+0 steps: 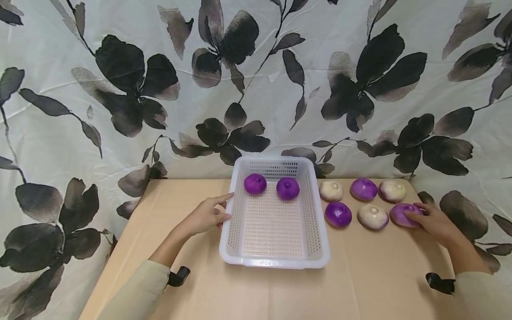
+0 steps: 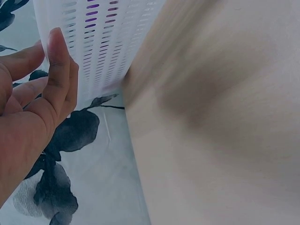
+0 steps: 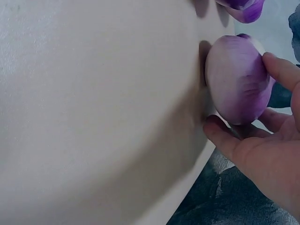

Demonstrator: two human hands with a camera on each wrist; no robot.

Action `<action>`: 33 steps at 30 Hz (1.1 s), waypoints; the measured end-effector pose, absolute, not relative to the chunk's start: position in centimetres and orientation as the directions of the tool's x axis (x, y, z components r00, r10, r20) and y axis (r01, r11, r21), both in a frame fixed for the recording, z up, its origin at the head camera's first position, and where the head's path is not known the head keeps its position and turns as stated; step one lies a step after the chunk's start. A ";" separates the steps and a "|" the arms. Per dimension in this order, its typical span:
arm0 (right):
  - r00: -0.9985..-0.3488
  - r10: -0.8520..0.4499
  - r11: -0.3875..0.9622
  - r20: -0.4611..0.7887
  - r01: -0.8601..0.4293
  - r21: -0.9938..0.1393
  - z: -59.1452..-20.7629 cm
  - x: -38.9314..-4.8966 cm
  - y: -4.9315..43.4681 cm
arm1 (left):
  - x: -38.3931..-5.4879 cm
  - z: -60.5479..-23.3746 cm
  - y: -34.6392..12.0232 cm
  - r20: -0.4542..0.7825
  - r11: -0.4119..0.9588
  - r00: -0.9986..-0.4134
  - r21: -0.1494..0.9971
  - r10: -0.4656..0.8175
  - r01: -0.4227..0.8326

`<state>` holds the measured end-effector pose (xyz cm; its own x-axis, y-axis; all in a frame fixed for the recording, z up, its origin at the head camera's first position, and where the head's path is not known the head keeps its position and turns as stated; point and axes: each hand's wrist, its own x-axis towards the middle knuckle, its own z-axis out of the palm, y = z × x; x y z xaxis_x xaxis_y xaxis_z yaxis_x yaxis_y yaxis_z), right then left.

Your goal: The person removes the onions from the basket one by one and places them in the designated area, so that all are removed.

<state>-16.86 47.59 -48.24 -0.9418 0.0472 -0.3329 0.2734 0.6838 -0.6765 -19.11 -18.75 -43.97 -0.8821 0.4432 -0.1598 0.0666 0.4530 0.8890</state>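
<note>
My left hand [image 1: 206,216] is at the left side of a white plastic basket [image 1: 274,262], and its fingers hold the rim. In the left wrist view, one finger lies against the slotted basket wall [image 2: 101,56]. At the right end of the table, my right hand [image 1: 436,224] grips a purple-and-white onion [image 3: 236,79] between thumb and fingers. That onion is beside a pale onion [image 1: 373,217]. Inside the basket, toward its far end, are two purple onions, one on the left [image 1: 255,184] and one on the right [image 1: 287,189].
Right of the basket, a purple onion [image 1: 338,214] lies in the near row. The far row has a pale onion [image 1: 331,190], a purple onion [image 1: 363,189] and another pale onion [image 1: 393,190]. A floral cloth [image 1: 296,98] hangs behind the tan table [image 1: 280,293].
</note>
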 end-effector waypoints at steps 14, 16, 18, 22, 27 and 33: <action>-0.941 0.017 0.683 -0.339 0.258 -0.683 -48.3 -16.6 47.6 | -19.2 -43.9 -18.6 -0.166 0.459 -0.882 0.887 0.440 0.062; -0.944 0.014 0.687 -0.331 0.250 -0.682 -48.3 -16.6 47.6 | -19.2 -43.9 -18.6 -0.167 0.457 -0.882 0.887 0.441 0.061; -0.945 0.012 0.689 -0.328 0.245 -0.682 -48.3 -16.6 47.6 | -19.2 -43.9 -18.6 -0.167 0.457 -0.882 0.887 0.440 0.060; -0.945 0.012 0.692 -0.327 0.244 -0.680 -48.2 -16.4 47.7 | -19.3 -44.0 -18.7 -0.163 0.454 -0.879 0.889 0.449 0.067; -0.947 0.016 0.698 -0.322 0.241 -0.674 -48.1 -16.2 47.7 | -19.2 -44.1 -18.7 -0.162 0.455 -0.880 0.888 0.446 0.067; -0.948 0.011 0.714 -0.317 0.229 -0.661 -48.0 -16.0 47.7 | -19.2 -44.0 -18.7 -0.168 0.461 -0.881 0.885 0.442 0.063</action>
